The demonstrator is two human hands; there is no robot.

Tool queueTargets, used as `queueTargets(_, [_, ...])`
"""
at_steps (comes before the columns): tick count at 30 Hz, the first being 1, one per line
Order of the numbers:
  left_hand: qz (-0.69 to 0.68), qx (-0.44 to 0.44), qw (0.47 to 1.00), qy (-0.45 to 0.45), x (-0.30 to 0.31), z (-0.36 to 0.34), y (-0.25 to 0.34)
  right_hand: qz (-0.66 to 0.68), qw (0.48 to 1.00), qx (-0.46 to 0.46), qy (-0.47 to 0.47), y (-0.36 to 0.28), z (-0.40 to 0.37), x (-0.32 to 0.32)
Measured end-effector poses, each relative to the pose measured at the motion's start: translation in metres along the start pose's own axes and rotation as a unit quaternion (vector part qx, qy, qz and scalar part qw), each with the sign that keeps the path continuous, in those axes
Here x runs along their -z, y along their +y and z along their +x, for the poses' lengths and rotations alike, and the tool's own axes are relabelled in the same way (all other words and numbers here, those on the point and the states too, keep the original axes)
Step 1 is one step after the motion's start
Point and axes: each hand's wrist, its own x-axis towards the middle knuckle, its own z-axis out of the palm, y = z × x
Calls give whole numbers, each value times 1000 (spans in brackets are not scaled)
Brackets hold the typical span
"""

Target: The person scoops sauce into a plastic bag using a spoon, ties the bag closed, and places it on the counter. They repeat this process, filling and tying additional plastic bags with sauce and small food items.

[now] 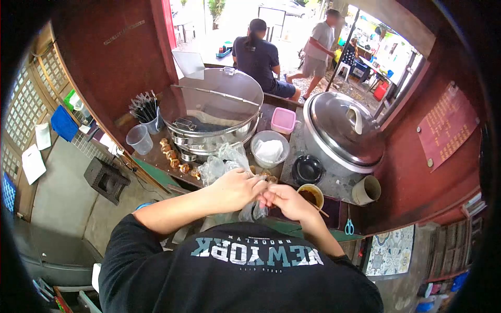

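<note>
My left hand (pixel 237 190) and my right hand (pixel 288 202) meet in front of my chest, fingers closed together. Between them is the gathered top of a clear plastic bag (pixel 252 213), which hangs below; its contents are hard to make out. More clear plastic bags (pixel 222 164) lie crumpled just beyond my left hand. Close to my right hand stands a tub of brown sauce (pixel 311 196) with a stick in it. Behind that is a black bowl (pixel 308 170). Some brown food pieces (pixel 270 177) show partly behind my hands.
A round steel steamer (pixel 216 138) with a raised clear cover stands ahead, skewered balls (pixel 171 155) beside it. Rightward are a large lidded pot (pixel 344 130), a grey cup (pixel 367 190) and hanging scissors (pixel 349 226). A white tub (pixel 270 148) and pink box (pixel 283 120) sit between. People are outside.
</note>
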Motion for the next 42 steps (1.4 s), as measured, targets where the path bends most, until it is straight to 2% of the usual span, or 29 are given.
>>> queueTargets(2, [-13, -16, 998, -65, 11, -3, -1, -32, 999, 11, 1, -3, 0, -6])
queueTargets(3, [-83, -15, 995, -48, 11, -7, -2, -81, 996, 30, -4, -2, 1, -7])
queueTargets(4, [-213, 32, 974, -75, 13, -7, -3, -94, 994, 48, -14, -1, 1, -8])
queueTargets(5, [-340, 79, 931, -103, 15, -9, -3, -104, 992, 65, -25, 0, 1, -10])
queueTargets(6, [-460, 126, 869, -129, 16, -12, -3, -112, 990, 82, -36, 2, 1, -13])
queueTargets(7, [-593, 221, 757, -163, 2, -18, -5, -78, 995, 47, -44, -15, 0, -19])
queueTargets(10, [-831, 332, 443, -56, -30, -30, -3, -348, 928, 129, 36, 0, 1, -19])
queueTargets(11, [-886, 329, 325, -14, -33, -38, -3, -339, 930, 124, 72, 5, 4, -18])
queueTargets(12, [-861, 338, 373, 75, -42, -38, 2, -336, 932, 107, 85, 7, 5, -17])
queueTargets(14, [-867, 302, 371, 140, -41, -28, 16, -342, 918, 142, 140, 14, 4, -23])
queueTargets(16, [-787, 238, 529, 209, -56, -21, 25, -337, 929, 108, 111, 16, 3, -23])
queueTargets(17, [-652, 231, 696, 193, -59, -21, 20, -332, 934, 89, 95, 17, 3, -24])
queueTargets(18, [-309, 282, 901, 113, -46, -19, 23, -325, 934, 95, 109, 15, 3, -26])
queueTargets(20, [-43, 172, 973, 145, -44, -23, 11, -298, 945, 78, 110, 15, 3, -23])
queueTargets(21, [-43, 177, 975, 127, -39, -24, 6, -306, 939, 89, 133, 17, 2, -21])
queueTargets(24, [-182, 146, 970, 69, -31, -29, -2, -344, 926, 96, 125, 15, -1, -19])
queueTargets(25, [-279, 157, 946, 54, -30, -28, -2, -352, 919, 116, 139, 18, 0, -22])
queueTargets(26, [-504, 181, 842, 63, -29, -26, 1, -360, 911, 135, 152, 22, 2, -25])
queueTargets(27, [-696, 194, 687, 70, -27, -22, 5, -369, 901, 155, 165, 25, 3, -26])
queueTargets(28, [-845, 197, 491, 73, -26, -19, 6, -361, 905, 140, 179, 25, 3, -27])
queueTargets(29, [-903, 167, 390, 64, -33, -19, 6, -351, 908, 126, 191, 25, 2, -28])
queueTargets(30, [-884, 201, 413, 93, -55, -23, 3, -342, 911, 112, 203, 25, 2, -29])
queueTargets(32, [-791, 174, 577, 102, -74, -21, -7, -336, 918, 92, 190, 25, 2, -24])
queueTargets(33, [-564, 186, 796, 116, -64, -18, -5, -328, 921, 87, 193, 25, 2, -23])
queueTargets(34, [-281, 178, 935, 120, -46, -12, -1, -320, 923, 82, 196, 26, 1, -23])
queueTargets(35, [30, 151, 982, 113, -35, -9, 0, -329, 914, 98, 214, 30, 0, -23])
queueTargets(38, [-33, 140, 985, 96, -32, -7, -9, -324, 920, 72, 209, 33, -1, -20])
queueTargets(39, [-24, 118, 985, 124, -26, -5, -8, -320, 922, 58, 208, 33, -2, -19])
queueTargets(42, [-36, 63, 989, 125, -20, -1, -8, -329, 910, 88, 236, 33, -1, -18])
